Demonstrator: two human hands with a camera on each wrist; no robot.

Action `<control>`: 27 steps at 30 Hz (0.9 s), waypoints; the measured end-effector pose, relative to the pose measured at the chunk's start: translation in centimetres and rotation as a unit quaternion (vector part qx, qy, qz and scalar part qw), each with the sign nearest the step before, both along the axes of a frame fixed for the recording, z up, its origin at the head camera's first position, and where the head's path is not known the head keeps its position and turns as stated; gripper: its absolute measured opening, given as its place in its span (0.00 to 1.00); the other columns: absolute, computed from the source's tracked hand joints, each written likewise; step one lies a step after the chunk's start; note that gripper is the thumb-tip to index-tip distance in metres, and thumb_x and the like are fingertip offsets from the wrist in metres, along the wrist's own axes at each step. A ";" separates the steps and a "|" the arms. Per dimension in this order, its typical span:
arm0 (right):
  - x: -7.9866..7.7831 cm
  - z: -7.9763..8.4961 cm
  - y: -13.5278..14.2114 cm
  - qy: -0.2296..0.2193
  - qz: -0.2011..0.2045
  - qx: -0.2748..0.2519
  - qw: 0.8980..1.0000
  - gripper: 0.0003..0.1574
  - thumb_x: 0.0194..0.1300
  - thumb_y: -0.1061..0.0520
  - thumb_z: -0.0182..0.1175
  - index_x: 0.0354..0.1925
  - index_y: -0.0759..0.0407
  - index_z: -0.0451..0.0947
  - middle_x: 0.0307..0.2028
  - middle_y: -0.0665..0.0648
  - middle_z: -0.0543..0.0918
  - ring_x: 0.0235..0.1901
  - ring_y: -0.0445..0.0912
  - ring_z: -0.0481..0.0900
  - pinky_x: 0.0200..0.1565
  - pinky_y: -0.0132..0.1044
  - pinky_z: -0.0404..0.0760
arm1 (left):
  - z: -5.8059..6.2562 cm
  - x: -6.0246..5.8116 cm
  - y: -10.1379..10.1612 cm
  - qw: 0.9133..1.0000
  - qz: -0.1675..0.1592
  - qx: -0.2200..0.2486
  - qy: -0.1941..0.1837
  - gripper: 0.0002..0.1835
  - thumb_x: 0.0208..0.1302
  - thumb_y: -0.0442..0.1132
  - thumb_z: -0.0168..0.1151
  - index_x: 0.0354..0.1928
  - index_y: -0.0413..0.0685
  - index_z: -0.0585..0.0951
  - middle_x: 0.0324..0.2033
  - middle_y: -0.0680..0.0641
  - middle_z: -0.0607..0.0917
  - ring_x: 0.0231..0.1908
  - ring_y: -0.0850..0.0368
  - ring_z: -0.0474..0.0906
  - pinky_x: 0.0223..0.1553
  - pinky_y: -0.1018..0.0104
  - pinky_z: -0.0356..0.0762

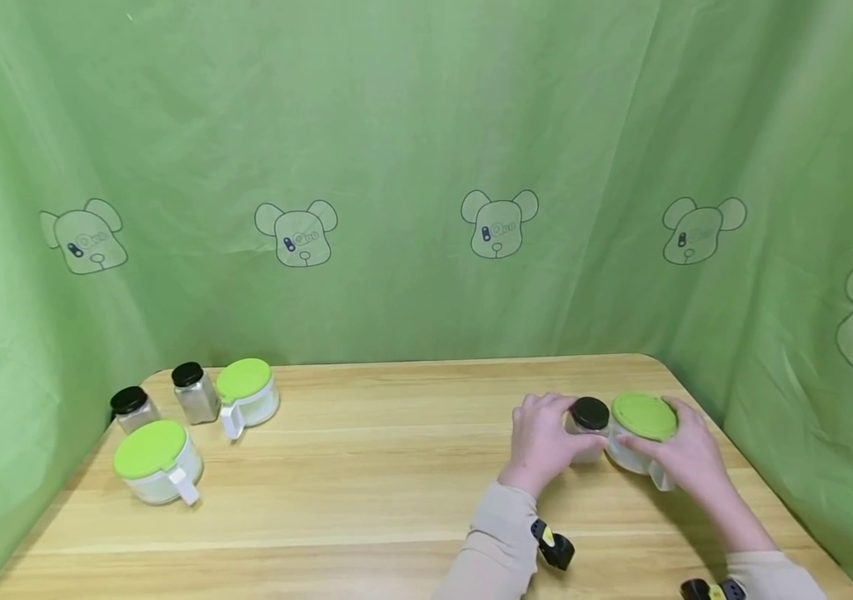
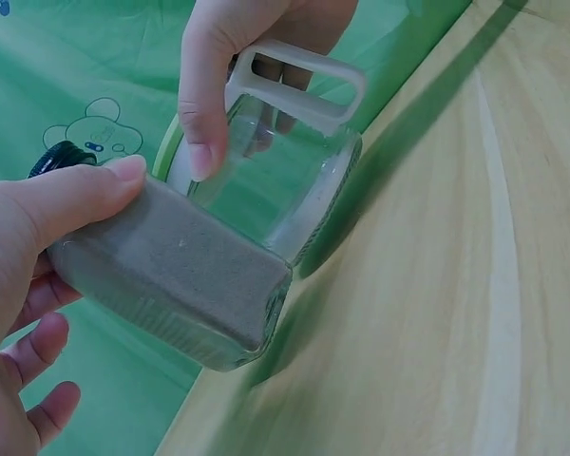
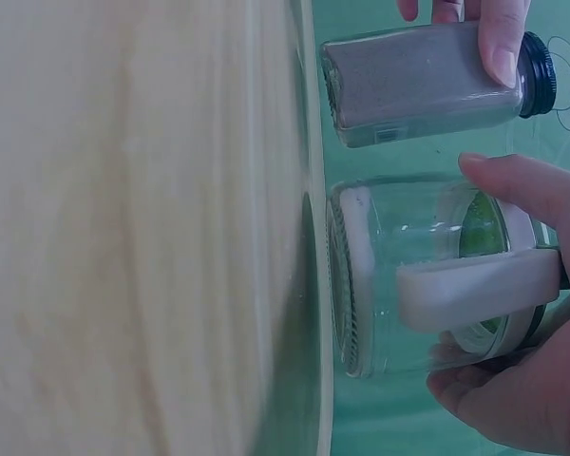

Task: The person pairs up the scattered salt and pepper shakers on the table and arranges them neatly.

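At the right side of the table, my left hand [image 1: 539, 440] grips a square glass jar [image 2: 176, 261] of grey powder near its black screw lid [image 1: 590, 413]. Just right of it, my right hand [image 1: 690, 450] holds a round glass seasoning jar [image 3: 389, 228] around its upper part. That jar has a green lid [image 1: 644, 416], a white handle [image 3: 475, 290] and a white layer at its bottom. Both jars are upright and close together, with a small gap between them in the right wrist view. Whether their bases touch the table cannot be told.
At the table's left stand two more green-lidded jars [image 1: 245, 382] with white handles and two black-lidded square jars [image 1: 197, 396]. The wooden table [image 1: 366, 483] is bordered by a green curtain [image 1: 396, 167] at the back and sides.
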State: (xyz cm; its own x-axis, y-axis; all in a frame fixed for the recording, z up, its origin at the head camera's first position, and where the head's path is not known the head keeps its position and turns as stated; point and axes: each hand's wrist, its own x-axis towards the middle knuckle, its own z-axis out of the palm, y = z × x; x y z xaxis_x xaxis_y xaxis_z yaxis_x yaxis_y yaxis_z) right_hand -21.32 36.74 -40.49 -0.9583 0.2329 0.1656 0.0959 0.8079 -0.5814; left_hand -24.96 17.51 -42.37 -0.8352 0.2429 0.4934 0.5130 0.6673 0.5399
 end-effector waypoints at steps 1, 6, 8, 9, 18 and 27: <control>0.0 0.0 0.0 -0.001 0.000 -0.001 1.000 0.70 0.42 0.36 0.67 0.67 0.69 0.40 0.59 0.80 0.54 0.53 0.74 0.58 0.46 0.68 0.60 | 0.0 0.0 0.0 1.000 0.000 0.003 0.000 0.32 0.37 0.67 0.65 0.48 0.65 0.77 0.43 0.64 0.81 0.42 0.67 0.68 0.40 0.73 0.59; 0.0 -0.1 0.1 -0.002 0.003 0.000 1.000 0.71 0.41 0.35 0.67 0.66 0.69 0.41 0.60 0.80 0.54 0.53 0.73 0.58 0.46 0.68 0.60 | -0.3 0.0 0.1 1.000 0.003 0.005 0.003 0.31 0.36 0.67 0.65 0.46 0.66 0.78 0.41 0.65 0.81 0.41 0.68 0.68 0.40 0.73 0.59; -0.1 -0.2 0.1 -0.001 0.005 0.003 1.000 0.71 0.41 0.35 0.67 0.66 0.70 0.41 0.59 0.80 0.55 0.53 0.73 0.58 0.46 0.68 0.60 | -0.4 -0.1 0.2 1.000 0.004 0.003 0.004 0.30 0.36 0.67 0.65 0.45 0.66 0.78 0.41 0.65 0.81 0.41 0.67 0.68 0.40 0.73 0.59; -0.1 -0.2 0.2 0.000 0.006 0.004 1.000 0.71 0.41 0.35 0.67 0.66 0.70 0.41 0.59 0.80 0.55 0.52 0.73 0.59 0.46 0.68 0.60 | -0.4 -0.1 0.2 1.000 0.004 0.003 0.003 0.30 0.36 0.67 0.65 0.46 0.67 0.78 0.41 0.66 0.81 0.41 0.67 0.68 0.40 0.73 0.59; -0.1 -0.3 0.2 -0.002 0.013 0.014 1.000 0.71 0.40 0.35 0.68 0.65 0.72 0.42 0.57 0.81 0.56 0.51 0.72 0.60 0.44 0.67 0.62 | -0.8 0.0 0.4 1.000 0.006 0.010 0.000 0.31 0.35 0.67 0.65 0.46 0.67 0.78 0.42 0.65 0.81 0.40 0.67 0.68 0.39 0.73 0.58; 0.0 -0.1 0.0 -0.017 0.016 0.015 1.000 0.72 0.40 0.34 0.68 0.65 0.73 0.42 0.57 0.81 0.56 0.50 0.71 0.62 0.43 0.67 0.64 | -0.9 0.0 0.4 1.000 0.006 0.030 -0.007 0.30 0.35 0.66 0.66 0.45 0.68 0.78 0.41 0.66 0.81 0.39 0.68 0.68 0.40 0.73 0.59</control>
